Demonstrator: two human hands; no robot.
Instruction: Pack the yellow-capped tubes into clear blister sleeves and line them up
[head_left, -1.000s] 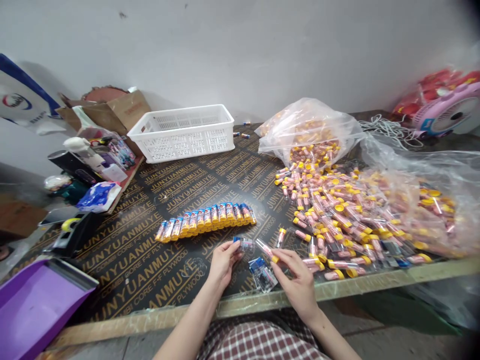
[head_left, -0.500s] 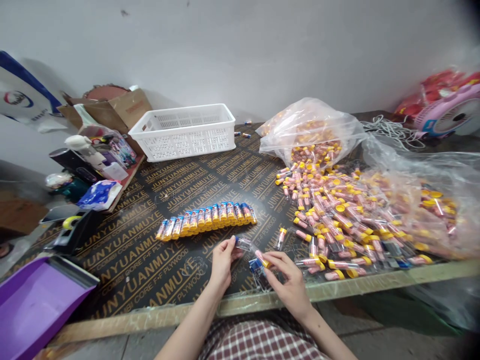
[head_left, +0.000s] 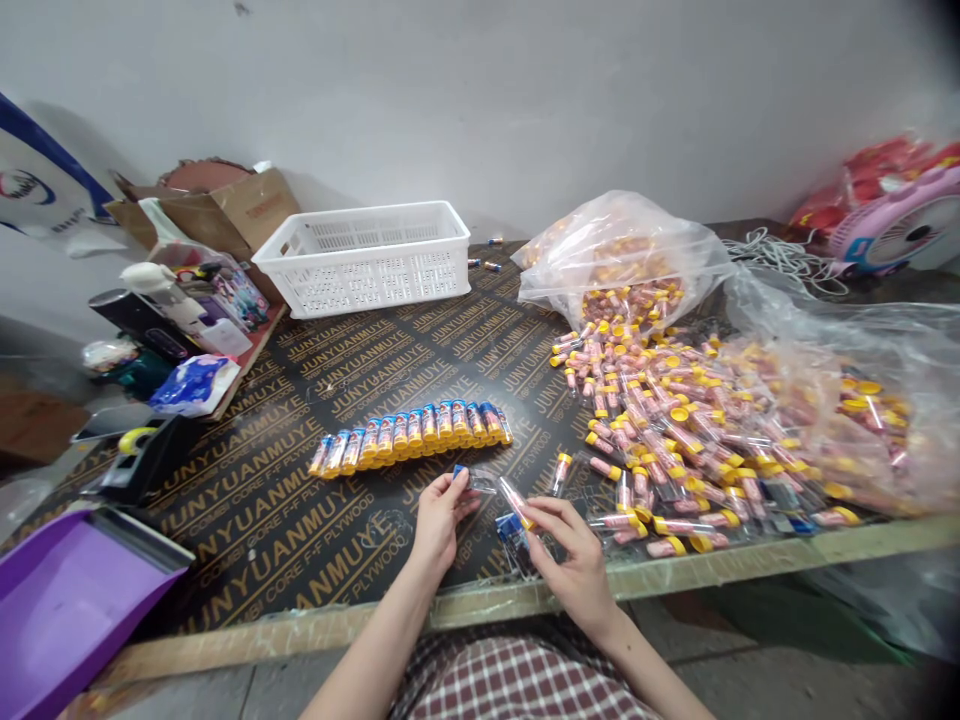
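Note:
My left hand (head_left: 437, 525) pinches a clear plastic sleeve (head_left: 484, 483) with a blue end, thumb and forefinger closed on it. Between the fingers of my right hand (head_left: 574, 560) is a small pink tube (head_left: 514, 498) with a yellow cap, tilted, its far end close to the sleeve's mouth. Whether the two touch I cannot tell. Below them lies a bunch of clear and blue sleeves (head_left: 511, 540), partly hidden by the right hand. Beyond my hands, blue-and-yellow labelled tubes (head_left: 409, 435) stand in a tight row. One loose tube (head_left: 560, 474) lies nearby.
To the right spreads a heap of yellow-capped pink tubes (head_left: 675, 430), with a plastic bag (head_left: 622, 240) spilling more behind. A white basket (head_left: 367, 285) stands at the back. At left are a purple dustpan (head_left: 67, 600) and a tape dispenser (head_left: 139, 465); a pink fan (head_left: 900, 225) is far right.
My left hand has shifted slightly left with the sleeve. My right hand keeps its hold on the tube and has barely moved. The camera view has shifted slightly.

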